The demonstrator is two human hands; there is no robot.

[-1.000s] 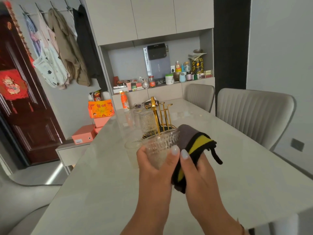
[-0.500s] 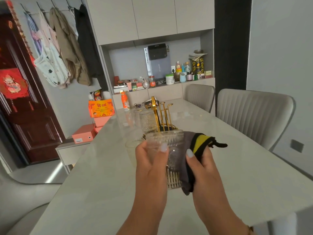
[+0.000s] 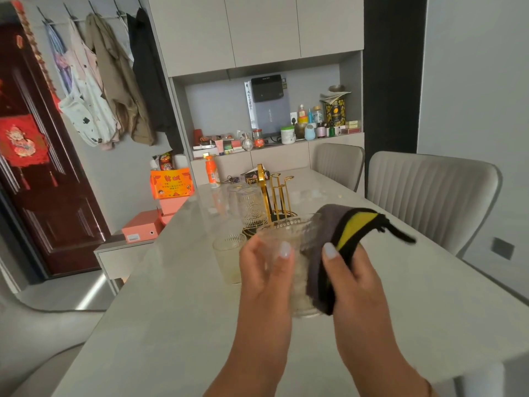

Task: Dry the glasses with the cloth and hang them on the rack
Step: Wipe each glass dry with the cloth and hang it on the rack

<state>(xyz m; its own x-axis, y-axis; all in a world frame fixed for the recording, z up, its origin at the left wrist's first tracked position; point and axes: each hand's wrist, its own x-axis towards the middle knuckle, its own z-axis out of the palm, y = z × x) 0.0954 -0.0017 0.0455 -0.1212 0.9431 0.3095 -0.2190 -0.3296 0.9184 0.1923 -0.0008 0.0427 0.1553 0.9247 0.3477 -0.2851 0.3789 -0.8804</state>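
My left hand (image 3: 264, 270) grips a clear ribbed glass (image 3: 300, 282) above the table, held upright with its mouth up. My right hand (image 3: 347, 273) holds a grey cloth with black and yellow edging (image 3: 340, 230) against the glass's right side; part of the cloth lies over the rim. Behind them stands the gold rack (image 3: 272, 196) with an upturned glass (image 3: 252, 206) hanging on its left side. Another glass (image 3: 229, 256) stands upright on the table, just left of my left hand.
The pale stone table (image 3: 171, 310) runs away from me. Two grey chairs (image 3: 429, 193) stand along its right side. An orange bottle (image 3: 212, 171) and small clutter sit at the far end. Orange boxes (image 3: 171, 183) are stacked off the left edge.
The glass has turned from tilted toward me to upright. The cloth has moved from behind the glass onto its right side and rim. Both hands stay in the same place.
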